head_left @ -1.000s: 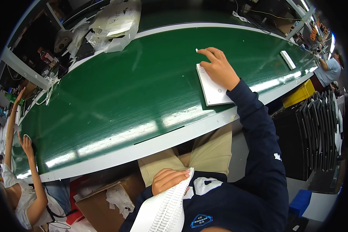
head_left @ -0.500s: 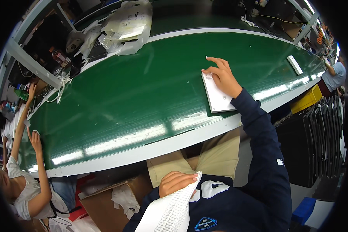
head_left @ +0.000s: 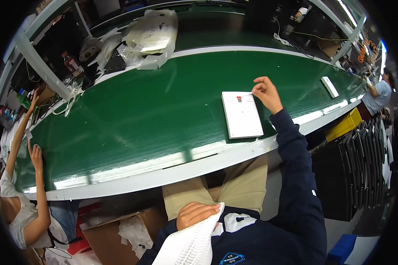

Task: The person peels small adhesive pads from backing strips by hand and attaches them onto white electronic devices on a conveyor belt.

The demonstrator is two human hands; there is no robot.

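My left hand [head_left: 198,215] is closed round the upper edge of a white sheet [head_left: 188,245], held close to my body. Rows of small oblong shapes cover one side of it. A flat white rectangular device [head_left: 242,115] lies on the green work surface, with a small red and dark mark near its far end. At its far right corner is my right hand [head_left: 267,95], thumb and index finger pinched together. Whatever may be between those fingertips is too small to make out.
A green conveyor-like bench [head_left: 132,115] has a pale front rail [head_left: 119,183]. A white bar [head_left: 330,87] lies farther right. Bagged material [head_left: 150,33] sits at the back. Another person's arm [head_left: 40,176] reaches over the left end. A cardboard box [head_left: 106,240] stands below.
My right hand has drawn off the device's top to its far right corner, uncovering the red mark. The small white piece at its index fingertip no longer shows. My left hand keeps its hold.
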